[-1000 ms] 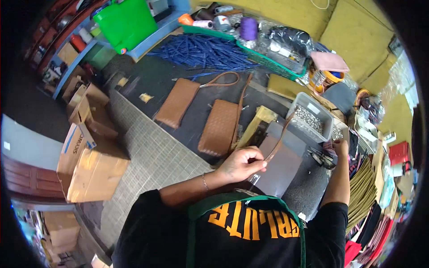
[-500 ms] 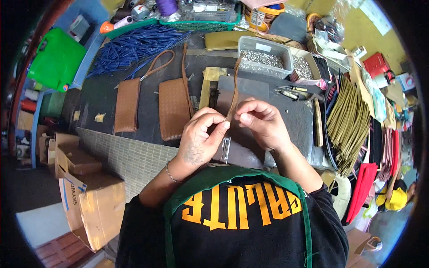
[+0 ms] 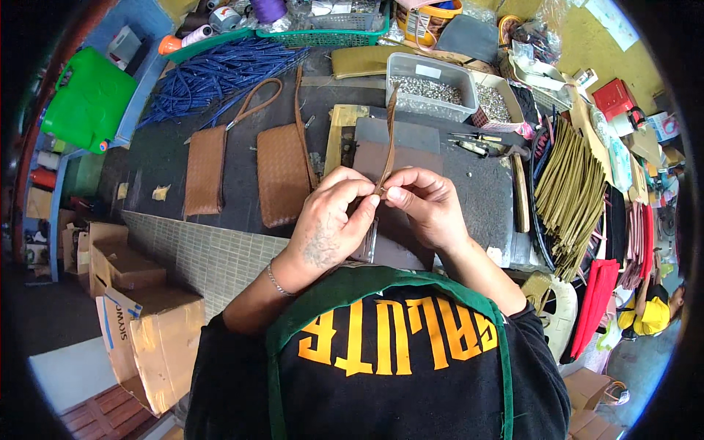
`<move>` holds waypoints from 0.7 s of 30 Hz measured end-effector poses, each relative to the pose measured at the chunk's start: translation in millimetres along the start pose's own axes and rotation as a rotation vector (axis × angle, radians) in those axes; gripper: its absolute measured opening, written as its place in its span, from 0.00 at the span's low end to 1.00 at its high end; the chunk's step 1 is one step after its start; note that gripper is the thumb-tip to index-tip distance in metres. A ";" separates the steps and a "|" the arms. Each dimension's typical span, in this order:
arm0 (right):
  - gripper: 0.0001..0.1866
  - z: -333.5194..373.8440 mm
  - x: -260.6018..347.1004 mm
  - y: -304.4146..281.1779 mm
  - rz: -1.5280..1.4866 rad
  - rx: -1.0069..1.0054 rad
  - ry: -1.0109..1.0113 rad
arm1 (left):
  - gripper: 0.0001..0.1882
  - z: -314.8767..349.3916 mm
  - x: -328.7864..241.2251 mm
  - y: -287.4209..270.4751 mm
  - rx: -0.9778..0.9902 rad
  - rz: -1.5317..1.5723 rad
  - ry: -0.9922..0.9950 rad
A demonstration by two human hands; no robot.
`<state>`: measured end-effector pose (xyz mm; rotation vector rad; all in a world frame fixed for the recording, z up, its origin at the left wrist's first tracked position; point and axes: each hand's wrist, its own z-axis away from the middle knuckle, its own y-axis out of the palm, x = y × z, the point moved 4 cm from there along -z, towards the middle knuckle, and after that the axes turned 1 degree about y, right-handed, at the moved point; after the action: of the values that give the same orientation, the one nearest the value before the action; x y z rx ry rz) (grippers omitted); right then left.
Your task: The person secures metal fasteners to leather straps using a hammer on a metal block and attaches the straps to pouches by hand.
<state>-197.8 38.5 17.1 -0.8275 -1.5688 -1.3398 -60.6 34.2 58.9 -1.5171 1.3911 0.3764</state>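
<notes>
Over the near part of the workbench, my left hand [image 3: 331,213] pinches the lower end of a narrow brown leather strap [image 3: 389,139], which stands up away from me. My right hand [image 3: 429,209] is closed at the same end, thumb and forefinger touching the strap beside the left fingertips. Whether a small fitting sits between the fingers is hidden. Left of my hands lie two brown woven pouches, one [image 3: 282,176] with a long strap along its edge and another [image 3: 204,170] with a looped wrist strap. Under my hands is a dark brown flat board [image 3: 411,165].
Clear plastic boxes of small metal fittings [image 3: 431,86] stand at the back. Hand tools [image 3: 473,144] and a wooden bar [image 3: 521,194] lie right, near olive strips [image 3: 572,194]. Blue strips [image 3: 213,77] are heaped back left. Cardboard boxes [image 3: 158,345] stand lower left; another person [image 3: 653,315] is far right.
My right fingers have come in from just beside the strap to touch its lower end next to my left fingertips. The left hand keeps its pinch.
</notes>
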 end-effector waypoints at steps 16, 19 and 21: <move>0.09 5.9 -3.7 2.9 0.093 -0.116 -0.253 | 0.04 1.6 -6.1 4.5 0.041 -0.027 0.029; 0.06 9.1 2.5 4.9 0.065 -0.121 -0.303 | 0.04 1.9 -5.6 3.9 0.060 0.003 0.007; 0.05 8.9 10.9 4.4 0.185 -0.051 -0.269 | 0.04 -1.1 -8.1 2.8 0.051 0.084 0.021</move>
<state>-199.8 47.4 28.6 -1.1947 -1.6203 -1.1760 -65.9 38.3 64.4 -1.4277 1.4739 0.3747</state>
